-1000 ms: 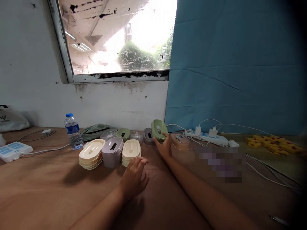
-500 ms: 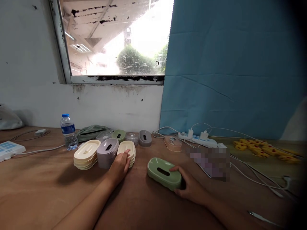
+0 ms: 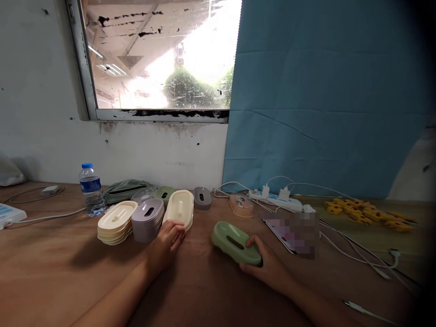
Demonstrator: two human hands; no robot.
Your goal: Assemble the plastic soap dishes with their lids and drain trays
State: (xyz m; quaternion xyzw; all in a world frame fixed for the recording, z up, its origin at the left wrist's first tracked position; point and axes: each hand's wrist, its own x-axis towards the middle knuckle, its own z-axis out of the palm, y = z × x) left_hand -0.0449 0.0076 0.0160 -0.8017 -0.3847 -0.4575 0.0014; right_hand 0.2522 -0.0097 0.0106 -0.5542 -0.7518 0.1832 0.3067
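My right hand (image 3: 264, 263) grips the right end of a green oval lid with a long slot (image 3: 235, 243), thumb on the near side and fingers over the top. The lid is slightly tilted. My left hand (image 3: 168, 240) has its bent fingers closed on the near edge of a cream oval tray (image 3: 180, 209), which is tipped up toward me; whether more trays lie under it is hidden. Just left stand stacked mauve slotted lids (image 3: 148, 218) and a pile of cream trays (image 3: 116, 220).
Behind are a green lid (image 3: 165, 194), a grey lid (image 3: 202, 198), a clear container (image 3: 143, 194), a water bottle (image 3: 91, 190) and a peach case (image 3: 241, 205). A power strip (image 3: 275, 199), cables, a blurred phone (image 3: 289, 234) and yellow pieces (image 3: 368, 212) lie rightward.
My left hand has drawn down toward me, and the cream tray under it has tipped up at the back. In my right hand the green lid has tilted a little.
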